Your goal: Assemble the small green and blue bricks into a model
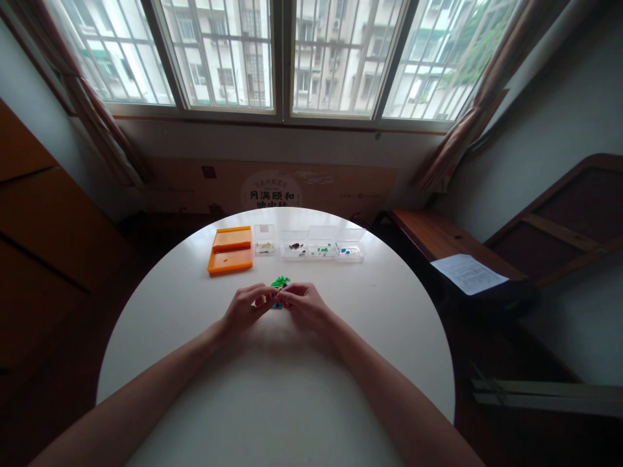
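Over the middle of the white round table (287, 402), my left hand (250, 305) and my right hand (304, 300) meet with fingertips closed in a pinch. Between them sits a small cluster of green and blue pieces (280, 282) that looks like a building-brick model. Its green part shows above the fingers, and a bit of blue shows below. Both hands grip it from the sides; the fingers hide its middle. Whether it touches the tabletop I cannot tell.
Beyond my hands stand an open orange case (228, 262) and clear lidded boxes of small parts: pale pieces (265, 246), dark brown pieces (296, 246), green pieces (323, 250) and blue pieces (345, 250). Papers (468, 273) lie off the table at right.
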`<state>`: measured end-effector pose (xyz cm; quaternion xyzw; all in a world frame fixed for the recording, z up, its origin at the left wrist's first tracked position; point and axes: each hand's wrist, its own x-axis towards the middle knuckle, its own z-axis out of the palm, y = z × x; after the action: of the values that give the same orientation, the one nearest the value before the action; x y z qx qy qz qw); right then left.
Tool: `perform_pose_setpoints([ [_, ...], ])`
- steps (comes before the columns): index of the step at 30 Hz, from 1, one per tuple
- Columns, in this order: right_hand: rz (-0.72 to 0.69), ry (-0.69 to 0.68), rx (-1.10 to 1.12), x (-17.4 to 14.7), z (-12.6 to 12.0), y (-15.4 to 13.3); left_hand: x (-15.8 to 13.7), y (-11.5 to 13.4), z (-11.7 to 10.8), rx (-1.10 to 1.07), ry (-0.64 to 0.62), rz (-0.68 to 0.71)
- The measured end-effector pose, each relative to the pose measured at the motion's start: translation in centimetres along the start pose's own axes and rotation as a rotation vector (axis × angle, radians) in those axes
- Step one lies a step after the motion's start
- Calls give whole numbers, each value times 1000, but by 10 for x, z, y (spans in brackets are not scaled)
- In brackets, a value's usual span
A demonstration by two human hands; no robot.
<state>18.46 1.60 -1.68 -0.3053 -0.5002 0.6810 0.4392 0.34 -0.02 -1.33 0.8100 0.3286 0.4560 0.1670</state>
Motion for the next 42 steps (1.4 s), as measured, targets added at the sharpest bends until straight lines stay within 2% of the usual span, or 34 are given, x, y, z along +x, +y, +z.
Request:
perform_pose_setpoints([
  [23, 36, 19, 8, -5, 5, -11, 0, -1, -1, 50, 27, 21],
  [42, 14, 18, 9, -2, 3, -5, -1, -5, 0, 39, -4, 9],
])
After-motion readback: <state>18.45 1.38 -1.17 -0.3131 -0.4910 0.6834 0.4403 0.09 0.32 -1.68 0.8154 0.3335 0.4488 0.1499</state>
